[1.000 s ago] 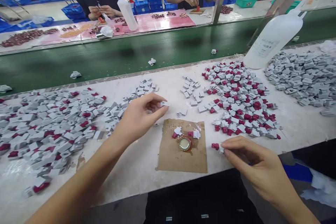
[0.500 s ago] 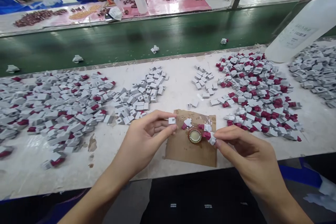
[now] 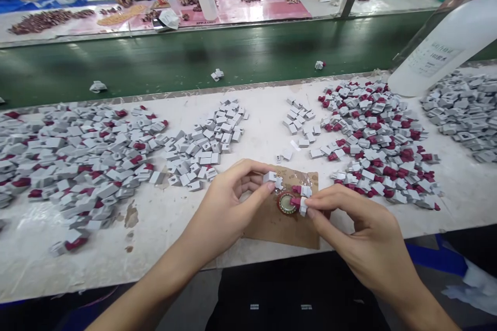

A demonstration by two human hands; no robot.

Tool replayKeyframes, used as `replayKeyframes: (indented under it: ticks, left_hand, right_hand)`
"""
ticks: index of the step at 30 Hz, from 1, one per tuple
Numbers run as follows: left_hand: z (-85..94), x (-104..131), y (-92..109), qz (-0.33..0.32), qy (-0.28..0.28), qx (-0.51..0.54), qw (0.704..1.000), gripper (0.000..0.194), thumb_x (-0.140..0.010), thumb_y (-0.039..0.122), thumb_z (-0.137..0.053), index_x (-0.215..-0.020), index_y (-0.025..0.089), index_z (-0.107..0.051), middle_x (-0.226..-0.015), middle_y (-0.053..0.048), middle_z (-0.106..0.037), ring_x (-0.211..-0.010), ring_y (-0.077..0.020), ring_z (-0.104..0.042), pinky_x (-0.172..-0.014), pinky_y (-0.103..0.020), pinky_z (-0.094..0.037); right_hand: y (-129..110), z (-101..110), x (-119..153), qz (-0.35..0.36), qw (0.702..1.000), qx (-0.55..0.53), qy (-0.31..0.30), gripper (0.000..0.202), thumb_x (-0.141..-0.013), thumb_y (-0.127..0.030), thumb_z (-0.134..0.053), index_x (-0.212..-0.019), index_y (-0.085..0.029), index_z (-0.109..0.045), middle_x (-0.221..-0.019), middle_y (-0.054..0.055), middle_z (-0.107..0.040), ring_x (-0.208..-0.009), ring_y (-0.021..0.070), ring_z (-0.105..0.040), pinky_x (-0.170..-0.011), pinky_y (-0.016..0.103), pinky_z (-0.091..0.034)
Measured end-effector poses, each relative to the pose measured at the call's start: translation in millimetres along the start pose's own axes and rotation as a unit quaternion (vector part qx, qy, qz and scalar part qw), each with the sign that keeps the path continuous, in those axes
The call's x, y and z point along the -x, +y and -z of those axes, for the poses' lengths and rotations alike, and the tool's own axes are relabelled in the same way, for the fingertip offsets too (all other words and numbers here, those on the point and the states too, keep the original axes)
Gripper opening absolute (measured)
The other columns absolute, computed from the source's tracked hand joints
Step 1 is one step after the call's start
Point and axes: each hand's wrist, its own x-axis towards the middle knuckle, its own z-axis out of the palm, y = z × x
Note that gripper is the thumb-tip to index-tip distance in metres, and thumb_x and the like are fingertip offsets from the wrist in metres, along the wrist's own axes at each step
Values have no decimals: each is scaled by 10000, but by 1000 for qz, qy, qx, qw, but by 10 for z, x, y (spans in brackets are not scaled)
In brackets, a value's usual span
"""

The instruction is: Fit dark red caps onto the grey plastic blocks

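In the left hand point(image 3: 229, 201), pinched between thumb and fingertips: a grey block point(image 3: 269, 177), raised over the far left part of the card point(image 3: 287, 230). In the right hand point(image 3: 361, 227), gripped by thumb and forefinger at the grey end: a red-grey piece point(image 3: 303, 207), red end pointing left, over the right side of the cap point(image 3: 286, 204); contact there not discernible. Cap open side up, on the card, with wet-looking stains around. Also on the card, just beyond the right hand's load: a second piece point(image 3: 305, 191). Card flat on the surface point(image 3: 163, 264), between a mixed heap point(image 3: 97, 165) at left and another mixed heap point(image 3: 373, 134) at right. Nearer the left heap: grey blocks point(image 3: 209, 145). Beyond the right heap: a white bottle point(image 3: 435, 54). Across the back: a green belt point(image 3: 155, 57), carrying scattered pieces.
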Motion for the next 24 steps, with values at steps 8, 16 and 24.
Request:
replayKeyframes:
  ticks: [8, 16, 24]
  left_hand:
    - [-20, -125, 142, -16, 3, -9, 1000, 156, -1001, 343, -815, -1115, 237, -806, -1041, -53, -839, -992, -265, -814, -933, -415, -706]
    - [-211, -212, 264, 1, -72, 170, 983, 212, -1002, 319, -831, -1177, 209, -786, -1117, -88, -871, -1005, -267, -852, -903, -399, -734]
    - [-317, -223, 308, -2, -93, 199, 975, 198, -1005, 295, -820, -1173, 196, -787, -1020, -84, -870, -988, -268, -853, -915, -407, -730]
  right_hand:
    - [-73, 74, -76, -9, 1000, -24, -1, 150, -1031, -204, -811, -997, -334, -878, -963, 31, -840, -900, 228, -774, -730, 326, -634]
    - [83, 120, -299, -107, 945, -297, 89, 57, -957, -366, -931, -977, -354, -878, -1021, -5, -888, -1054, 265, -869, -1028, 490, -721]
    - [112, 86, -366, -124, 943, -299, 76, 130, -953, -412, -906, -957, -314, -820, -1045, 7, -914, -1060, 277, -890, -1083, 572, -706]
